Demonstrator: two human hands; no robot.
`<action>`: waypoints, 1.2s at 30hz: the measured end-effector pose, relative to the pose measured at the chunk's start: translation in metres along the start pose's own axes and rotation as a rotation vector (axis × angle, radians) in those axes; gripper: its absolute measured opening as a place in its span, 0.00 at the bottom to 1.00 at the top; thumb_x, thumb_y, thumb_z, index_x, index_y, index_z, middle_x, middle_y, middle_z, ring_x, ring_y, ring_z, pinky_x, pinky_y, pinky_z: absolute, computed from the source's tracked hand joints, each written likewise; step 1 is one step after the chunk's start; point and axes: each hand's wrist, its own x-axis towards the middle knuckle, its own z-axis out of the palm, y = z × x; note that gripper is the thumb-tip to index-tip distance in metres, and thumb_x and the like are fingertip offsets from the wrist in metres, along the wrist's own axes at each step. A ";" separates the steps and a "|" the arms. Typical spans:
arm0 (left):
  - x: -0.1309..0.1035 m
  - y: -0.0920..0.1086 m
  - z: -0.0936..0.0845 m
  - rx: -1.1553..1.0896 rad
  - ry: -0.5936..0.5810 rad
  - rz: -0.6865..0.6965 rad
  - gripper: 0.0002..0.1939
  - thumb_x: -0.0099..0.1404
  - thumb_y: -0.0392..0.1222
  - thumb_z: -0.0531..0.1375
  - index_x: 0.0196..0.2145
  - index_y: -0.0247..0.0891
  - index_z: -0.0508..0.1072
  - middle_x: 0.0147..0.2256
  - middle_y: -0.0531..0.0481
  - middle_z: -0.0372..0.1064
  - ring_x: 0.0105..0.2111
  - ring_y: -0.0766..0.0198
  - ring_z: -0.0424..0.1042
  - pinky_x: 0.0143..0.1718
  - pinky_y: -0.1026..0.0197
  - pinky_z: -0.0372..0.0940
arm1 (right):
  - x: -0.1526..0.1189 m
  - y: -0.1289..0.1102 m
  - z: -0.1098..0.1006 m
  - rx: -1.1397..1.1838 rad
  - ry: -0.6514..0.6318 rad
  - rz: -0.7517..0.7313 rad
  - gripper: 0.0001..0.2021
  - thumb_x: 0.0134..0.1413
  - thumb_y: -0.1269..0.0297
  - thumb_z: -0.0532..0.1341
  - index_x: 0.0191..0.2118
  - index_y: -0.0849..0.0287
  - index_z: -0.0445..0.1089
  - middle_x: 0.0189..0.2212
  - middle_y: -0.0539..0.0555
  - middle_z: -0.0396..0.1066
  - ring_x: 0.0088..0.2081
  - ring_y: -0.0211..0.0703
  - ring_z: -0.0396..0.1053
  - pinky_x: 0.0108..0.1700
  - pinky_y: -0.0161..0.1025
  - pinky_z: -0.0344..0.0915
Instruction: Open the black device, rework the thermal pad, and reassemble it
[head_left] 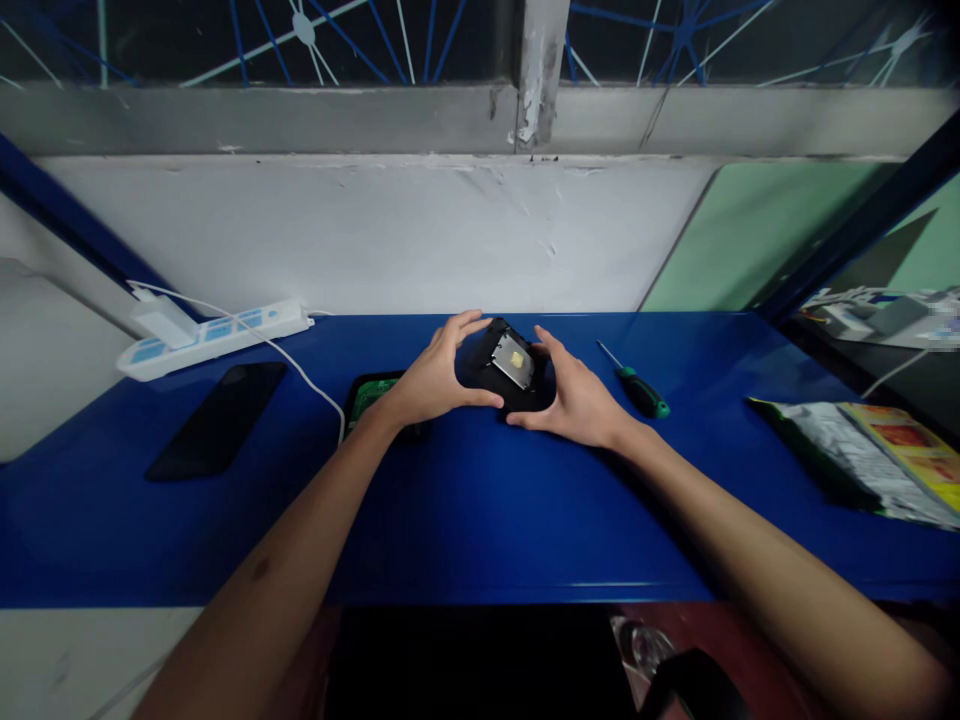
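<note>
Between my two hands, a black device part point(513, 362) with a silver metal plate and a small yellowish square is held tilted over the blue table point(480, 520). My left hand point(441, 372) grips its left side, fingers curved over the far edge and thumb at the near edge. On the right side, my right hand point(573, 392) holds it between thumb and fingers. A black casing with a green circuit board point(367, 393) lies partly hidden behind my left wrist. To the right of my right hand rests a green and black screwdriver point(641, 390).
A dark phone point(217, 420) lies at left, near a white power strip point(217, 338) with a plug and a cable point(300, 372) running toward the casing. Crumpled packets point(870, 455) lie at right. A white wall point(420, 235) stands behind the table.
</note>
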 end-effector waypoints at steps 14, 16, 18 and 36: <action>0.001 -0.004 0.001 0.010 0.054 0.003 0.51 0.54 0.51 0.71 0.68 0.44 0.48 0.67 0.40 0.56 0.68 0.41 0.52 0.66 0.39 0.54 | 0.000 0.004 0.001 -0.075 0.067 0.018 0.59 0.37 0.36 0.71 0.71 0.59 0.47 0.65 0.69 0.61 0.63 0.72 0.61 0.62 0.70 0.59; 0.001 -0.002 0.000 0.040 0.047 -0.007 0.51 0.55 0.50 0.70 0.69 0.44 0.48 0.66 0.40 0.56 0.68 0.39 0.52 0.65 0.36 0.53 | 0.001 0.004 0.000 -0.081 0.069 0.002 0.59 0.37 0.36 0.71 0.71 0.59 0.47 0.65 0.69 0.61 0.63 0.72 0.61 0.62 0.70 0.59; 0.000 0.002 -0.001 0.076 0.040 -0.015 0.52 0.54 0.51 0.70 0.69 0.43 0.48 0.65 0.39 0.57 0.67 0.38 0.52 0.65 0.34 0.52 | 0.001 0.003 -0.002 -0.095 0.065 -0.030 0.59 0.37 0.39 0.71 0.71 0.60 0.47 0.64 0.70 0.62 0.63 0.72 0.61 0.61 0.70 0.60; -0.009 0.013 -0.010 0.362 -0.019 -0.027 0.62 0.45 0.64 0.71 0.69 0.35 0.52 0.63 0.34 0.58 0.62 0.32 0.56 0.63 0.34 0.54 | -0.003 -0.003 -0.024 -0.078 0.021 -0.132 0.40 0.58 0.35 0.57 0.70 0.49 0.52 0.64 0.63 0.60 0.64 0.64 0.61 0.63 0.65 0.63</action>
